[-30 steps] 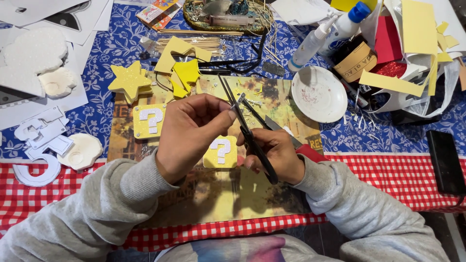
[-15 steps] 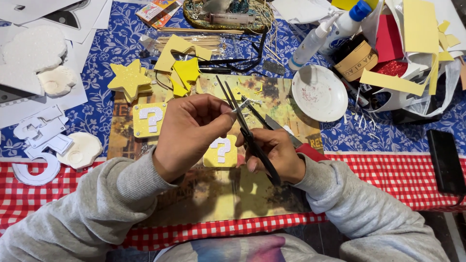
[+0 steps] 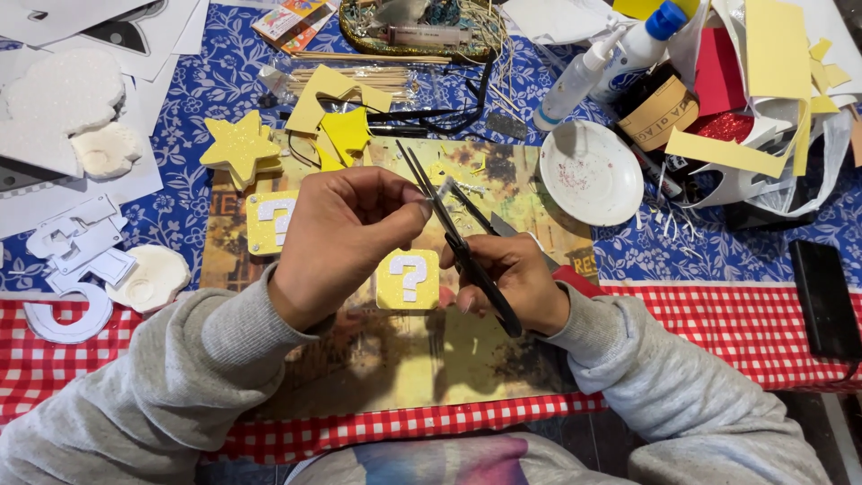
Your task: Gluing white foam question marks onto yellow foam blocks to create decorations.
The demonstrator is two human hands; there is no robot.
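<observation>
R hand (image 3: 507, 283) grips black scissors (image 3: 453, 235), blades open; L hand (image 3: 346, 235) fingers pinching small pale scrap (image 3: 444, 189) betw. blades, above yellow question-mark square (image 3: 408, 279).

home craft table | checkered tablecloth (image 3: 736, 328); glue bottle (image 3: 628, 54); foam star (image 3: 238, 148)

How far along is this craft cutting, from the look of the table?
Done, it seems: two yellow question-mark squares, a glitter star and white number cutouts lie finished. In hand: the right hand works black scissors on a tiny piece pinched by the left hand. Probably left: uncut yellow sheets and a glue bottle wait on the table.
</observation>
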